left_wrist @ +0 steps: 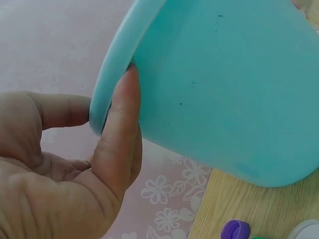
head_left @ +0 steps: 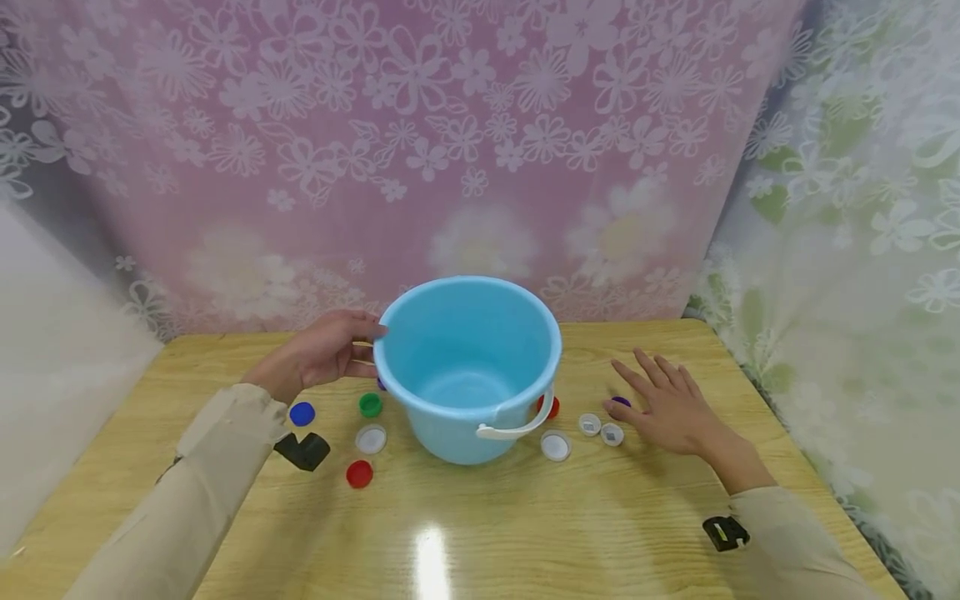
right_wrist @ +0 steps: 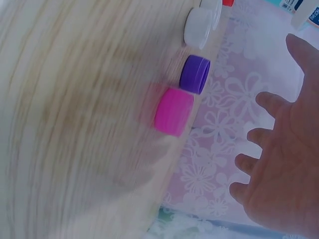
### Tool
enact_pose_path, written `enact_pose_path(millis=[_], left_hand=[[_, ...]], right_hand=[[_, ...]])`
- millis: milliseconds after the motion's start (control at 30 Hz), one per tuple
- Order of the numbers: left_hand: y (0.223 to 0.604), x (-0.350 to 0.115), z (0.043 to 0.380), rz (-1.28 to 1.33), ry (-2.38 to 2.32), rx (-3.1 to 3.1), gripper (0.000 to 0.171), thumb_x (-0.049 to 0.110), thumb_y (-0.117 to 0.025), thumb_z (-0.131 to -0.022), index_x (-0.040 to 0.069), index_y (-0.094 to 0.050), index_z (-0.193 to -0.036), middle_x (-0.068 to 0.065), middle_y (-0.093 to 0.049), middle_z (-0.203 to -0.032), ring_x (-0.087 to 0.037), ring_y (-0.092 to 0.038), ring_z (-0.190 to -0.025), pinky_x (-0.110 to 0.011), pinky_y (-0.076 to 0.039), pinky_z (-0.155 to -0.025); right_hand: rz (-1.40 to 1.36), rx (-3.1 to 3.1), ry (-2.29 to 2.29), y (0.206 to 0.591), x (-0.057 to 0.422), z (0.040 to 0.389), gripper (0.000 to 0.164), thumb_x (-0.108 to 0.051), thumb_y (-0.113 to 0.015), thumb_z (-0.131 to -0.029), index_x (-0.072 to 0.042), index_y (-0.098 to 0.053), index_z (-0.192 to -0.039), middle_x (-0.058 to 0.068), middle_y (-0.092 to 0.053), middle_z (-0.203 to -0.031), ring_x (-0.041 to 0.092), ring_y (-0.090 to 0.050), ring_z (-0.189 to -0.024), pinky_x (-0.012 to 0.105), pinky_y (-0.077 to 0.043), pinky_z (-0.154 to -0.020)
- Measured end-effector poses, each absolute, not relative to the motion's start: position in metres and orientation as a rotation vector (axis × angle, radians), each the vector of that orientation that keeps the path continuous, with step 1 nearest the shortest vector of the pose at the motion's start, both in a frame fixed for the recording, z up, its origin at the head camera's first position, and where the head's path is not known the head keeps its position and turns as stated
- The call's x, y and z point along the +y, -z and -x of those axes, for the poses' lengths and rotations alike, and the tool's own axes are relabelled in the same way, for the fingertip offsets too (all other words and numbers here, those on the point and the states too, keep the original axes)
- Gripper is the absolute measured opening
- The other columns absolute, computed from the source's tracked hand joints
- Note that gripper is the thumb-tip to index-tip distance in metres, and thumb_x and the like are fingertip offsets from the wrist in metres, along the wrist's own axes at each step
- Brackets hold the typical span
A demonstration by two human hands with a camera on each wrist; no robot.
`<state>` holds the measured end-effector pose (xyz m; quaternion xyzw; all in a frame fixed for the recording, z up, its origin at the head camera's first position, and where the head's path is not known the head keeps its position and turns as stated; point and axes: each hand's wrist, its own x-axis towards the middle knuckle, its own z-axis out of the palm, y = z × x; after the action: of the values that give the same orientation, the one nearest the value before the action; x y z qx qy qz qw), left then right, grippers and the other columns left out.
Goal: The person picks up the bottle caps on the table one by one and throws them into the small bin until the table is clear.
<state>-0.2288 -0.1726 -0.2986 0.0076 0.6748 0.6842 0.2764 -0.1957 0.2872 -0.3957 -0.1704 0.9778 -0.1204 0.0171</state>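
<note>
A light blue bucket [head_left: 468, 333] with a white handle [head_left: 517, 429] is at the middle of the table, its mouth facing up and toward me. My left hand [head_left: 330, 350] pinches the bucket's left rim between thumb and fingers, as the left wrist view shows closely. Whether the bucket's base touches the table, I cannot tell. Over the right part of the table, my right hand [head_left: 667, 410] is spread with nothing in it. Closest to it are a purple bottle cap [right_wrist: 194, 74] and a pink bottle cap [right_wrist: 174, 112], the latter hidden in the head view.
Left of the bucket lie blue [head_left: 302, 414], green [head_left: 371, 405], white [head_left: 371, 439] and red [head_left: 360, 474] caps. To its right are a red cap [head_left: 553, 407] and several white caps [head_left: 556, 446]. Floral curtains [head_left: 480, 167] hang behind the wooden table [head_left: 337, 533].
</note>
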Motion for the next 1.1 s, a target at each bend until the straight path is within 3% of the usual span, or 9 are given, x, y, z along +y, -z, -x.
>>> enact_pose_path(millis=[167, 400, 900, 1100], left_hand=[[0.294, -0.167, 0.231, -0.029, -1.748, 1.916, 0.036, 0.014, -0.047, -0.1, -0.009, -0.037, -0.126, -0.024, -0.048, -0.116, -0.029, -0.068, -0.087, -0.036, -0.057, -0.073], [0.286, -0.156, 0.232, -0.042, -1.594, 2.197, 0.03, 0.011, -0.046, -0.1, -0.008, -0.038, -0.12, -0.031, -0.051, -0.113, -0.026, -0.069, -0.071, -0.037, -0.058, -0.066], [0.282, -0.148, 0.235, -0.052, -1.422, 2.344, 0.028, 0.009, -0.043, -0.099, -0.011, -0.037, -0.118, -0.034, -0.051, -0.112, -0.029, -0.069, -0.07, -0.045, -0.057, -0.069], [0.285, -0.148, 0.234, -0.083, -1.399, 2.329, 0.031, 0.008, -0.043, -0.1, -0.015, -0.041, -0.12, -0.035, -0.056, -0.108, -0.028, -0.069, -0.068, -0.041, -0.058, -0.065]], right_hand=[[0.492, 3.016, 0.4, 0.391, 0.296, 0.194, 0.074, -0.057, -0.042, -0.096, -0.015, -0.023, -0.153, 0.021, -0.005, -0.156, 0.051, -0.004, -0.137, 0.069, 0.003, -0.104], [0.451, 3.006, 0.386, 0.392, 0.307, 0.196, 0.074, -0.058, -0.041, -0.095, -0.016, -0.021, -0.153, 0.021, -0.004, -0.156, 0.05, -0.004, -0.137, 0.074, 0.002, -0.1], [0.453, 2.971, 0.403, 0.394, 0.32, 0.194, 0.073, -0.052, -0.046, -0.096, -0.007, -0.026, -0.151, 0.029, -0.008, -0.153, 0.055, -0.009, -0.134, 0.073, -0.009, -0.1], [0.437, 2.907, 0.492, 0.396, 0.326, 0.193, 0.073, -0.05, -0.047, -0.096, -0.005, -0.027, -0.15, 0.03, -0.007, -0.152, 0.056, -0.006, -0.133, 0.076, -0.013, -0.096]])
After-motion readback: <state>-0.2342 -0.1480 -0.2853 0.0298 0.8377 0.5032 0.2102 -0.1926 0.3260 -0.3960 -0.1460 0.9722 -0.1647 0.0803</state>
